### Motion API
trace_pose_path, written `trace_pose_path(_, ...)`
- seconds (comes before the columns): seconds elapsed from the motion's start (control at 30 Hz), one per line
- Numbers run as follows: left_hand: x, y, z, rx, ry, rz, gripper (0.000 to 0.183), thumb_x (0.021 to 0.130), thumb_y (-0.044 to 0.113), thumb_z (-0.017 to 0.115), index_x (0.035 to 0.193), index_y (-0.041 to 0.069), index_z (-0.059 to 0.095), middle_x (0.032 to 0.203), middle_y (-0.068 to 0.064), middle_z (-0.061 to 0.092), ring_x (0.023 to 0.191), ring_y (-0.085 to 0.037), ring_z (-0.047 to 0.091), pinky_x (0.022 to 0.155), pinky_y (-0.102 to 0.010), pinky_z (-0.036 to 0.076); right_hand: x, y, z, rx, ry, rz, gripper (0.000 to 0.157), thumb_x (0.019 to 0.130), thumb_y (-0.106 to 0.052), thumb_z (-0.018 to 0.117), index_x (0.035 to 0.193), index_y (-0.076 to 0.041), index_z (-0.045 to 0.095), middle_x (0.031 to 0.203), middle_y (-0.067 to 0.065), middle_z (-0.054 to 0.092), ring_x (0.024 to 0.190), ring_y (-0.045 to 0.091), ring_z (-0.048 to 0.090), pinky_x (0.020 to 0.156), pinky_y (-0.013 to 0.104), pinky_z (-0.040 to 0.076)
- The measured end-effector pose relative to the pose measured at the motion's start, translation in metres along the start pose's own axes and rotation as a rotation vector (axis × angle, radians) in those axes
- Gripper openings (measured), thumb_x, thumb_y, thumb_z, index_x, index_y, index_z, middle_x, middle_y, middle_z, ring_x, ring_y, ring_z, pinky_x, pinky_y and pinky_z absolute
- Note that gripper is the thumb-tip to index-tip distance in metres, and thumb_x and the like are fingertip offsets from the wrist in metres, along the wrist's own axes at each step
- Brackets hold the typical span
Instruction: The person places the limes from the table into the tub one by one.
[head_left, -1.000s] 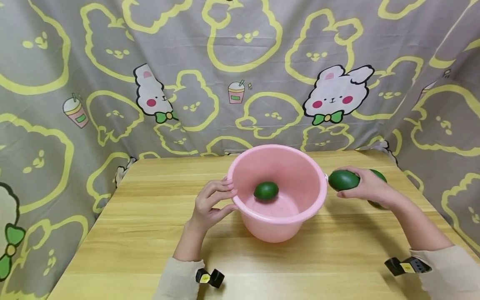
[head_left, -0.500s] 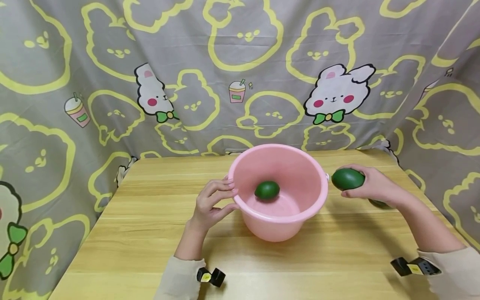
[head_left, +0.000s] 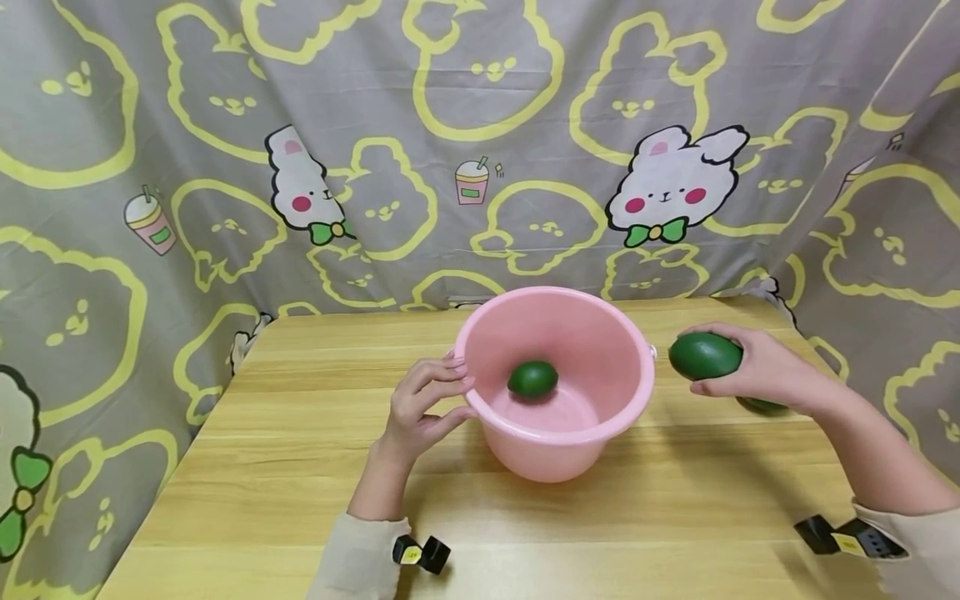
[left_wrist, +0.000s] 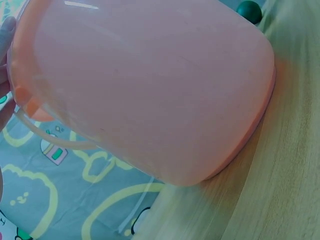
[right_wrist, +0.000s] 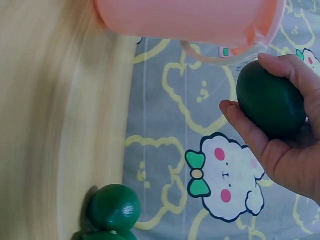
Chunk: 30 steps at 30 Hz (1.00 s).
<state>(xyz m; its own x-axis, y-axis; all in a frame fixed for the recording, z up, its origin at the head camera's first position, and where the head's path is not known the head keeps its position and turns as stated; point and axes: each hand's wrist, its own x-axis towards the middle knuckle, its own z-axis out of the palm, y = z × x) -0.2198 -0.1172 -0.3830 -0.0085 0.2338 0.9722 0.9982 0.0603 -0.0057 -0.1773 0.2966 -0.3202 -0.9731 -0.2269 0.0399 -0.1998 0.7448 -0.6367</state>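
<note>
A pink bucket (head_left: 551, 462) stands on the table, its mouth tilted toward the head camera. My left hand (head_left: 420, 408) holds the bucket's left rim, fingertips and thumb against the edge. Inside the bucket lies one green avocado (head_left: 533, 380). To the right of the bucket, my right hand (head_left: 768, 371) grips another avocado (head_left: 705, 356) above the table, apart from the rim. Beneath that hand, a further avocado (head_left: 763, 407) is mostly hidden in the head view. The right wrist view has two avocados on the table, a rounded one (right_wrist: 115, 207) and one cut off by the frame (right_wrist: 107, 235).
The wooden table (head_left: 300, 467) extends around the bucket. A grey curtain (head_left: 360, 100) with yellow cartoon outlines hangs behind the table and along both sides. A pale bucket handle (right_wrist: 215, 57) hangs at the bucket's far side.
My right hand has moved to the right with its avocado, widening the gap to the bucket. The left hand and the bucket have stayed in place.
</note>
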Motion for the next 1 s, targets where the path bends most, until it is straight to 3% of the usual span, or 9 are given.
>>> trace_pose_path(1.0,0.0,0.0,0.001,-0.017,0.01,-0.013,0.033,0.083,0.023,0.073,0.091,-0.009,0.069,0.089,-0.021,0.062,0.097,-0.031,0.062,0.093,-0.045,0.056,-0.004,-0.031,-0.013,-0.023,0.063,-0.098,0.063,0.069,-0.018,0.085,0.124,-0.017,0.055,0.105,0.01,0.062,0.077,0.011,0.058,0.058,0.025,0.053)
